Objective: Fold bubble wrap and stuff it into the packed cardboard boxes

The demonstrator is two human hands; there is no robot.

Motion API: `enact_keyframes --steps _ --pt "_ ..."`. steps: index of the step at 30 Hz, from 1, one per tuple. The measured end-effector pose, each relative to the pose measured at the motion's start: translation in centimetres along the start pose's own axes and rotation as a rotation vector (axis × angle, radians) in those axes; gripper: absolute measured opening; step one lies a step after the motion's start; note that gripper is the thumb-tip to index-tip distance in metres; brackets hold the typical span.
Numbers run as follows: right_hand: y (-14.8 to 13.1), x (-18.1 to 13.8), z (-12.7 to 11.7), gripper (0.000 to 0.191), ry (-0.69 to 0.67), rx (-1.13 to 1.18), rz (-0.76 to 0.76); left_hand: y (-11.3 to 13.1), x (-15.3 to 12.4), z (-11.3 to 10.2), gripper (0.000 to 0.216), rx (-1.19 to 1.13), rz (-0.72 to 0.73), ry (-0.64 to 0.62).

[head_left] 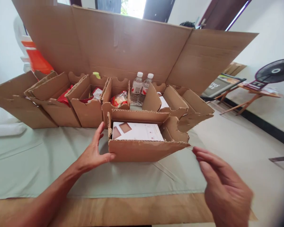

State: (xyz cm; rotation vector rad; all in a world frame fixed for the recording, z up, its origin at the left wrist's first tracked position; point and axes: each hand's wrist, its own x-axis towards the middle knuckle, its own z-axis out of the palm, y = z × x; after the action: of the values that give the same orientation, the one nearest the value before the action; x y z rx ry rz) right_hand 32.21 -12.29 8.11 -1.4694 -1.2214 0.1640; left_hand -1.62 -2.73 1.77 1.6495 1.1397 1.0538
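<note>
We press left hand (93, 154), fingers spread, against left wall of small brown corrugated cardboard tray (144, 148) holding flat white box (137, 131). Right hand (223, 186) loose, empty, right of tray. Risk: one-sided push skews tray, snags pale green cloth (38, 160).

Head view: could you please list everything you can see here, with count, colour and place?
front box: one, brown cardboard, on the cloth, by the left hand
white pack: one, white and brown, inside the front box
back boxes: several, brown, in a row behind
bottles: two, clear with white caps, back row
snack packs: several, red, in the back boxes
cloth: one, pale green, on the table
fan: one, black, far right
left hand: touching the front box's left corner
right hand: open, off the box
</note>
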Motion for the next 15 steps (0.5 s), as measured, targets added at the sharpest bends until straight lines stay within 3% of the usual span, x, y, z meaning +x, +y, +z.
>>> enact_keyframes --steps 2,4,9,13,15 --pt "-2.9 1.7 0.4 0.012 -0.002 0.017 -0.123 -0.8 1.4 0.0 0.136 -0.055 0.041 -0.107" --pt "-5.7 3.6 1.2 0.013 -0.124 -0.003 -0.269 -1.5 2.2 0.3 0.136 -0.086 0.078 -0.169" --pt "-10.3 8.3 6.7 0.02 -0.72 -0.084 -0.551 -2.3 2.0 1.0 0.133 -0.089 0.153 -0.165" --pt "-12.5 9.4 12.5 0.033 -1.165 -0.289 -0.617 -2.5 1.4 1.1 0.123 -0.069 0.203 -0.161" --pt "-13.6 9.4 14.3 0.036 -1.322 -0.4 -0.635 -2.6 1.3 1.1 0.118 -0.054 0.245 -0.148"
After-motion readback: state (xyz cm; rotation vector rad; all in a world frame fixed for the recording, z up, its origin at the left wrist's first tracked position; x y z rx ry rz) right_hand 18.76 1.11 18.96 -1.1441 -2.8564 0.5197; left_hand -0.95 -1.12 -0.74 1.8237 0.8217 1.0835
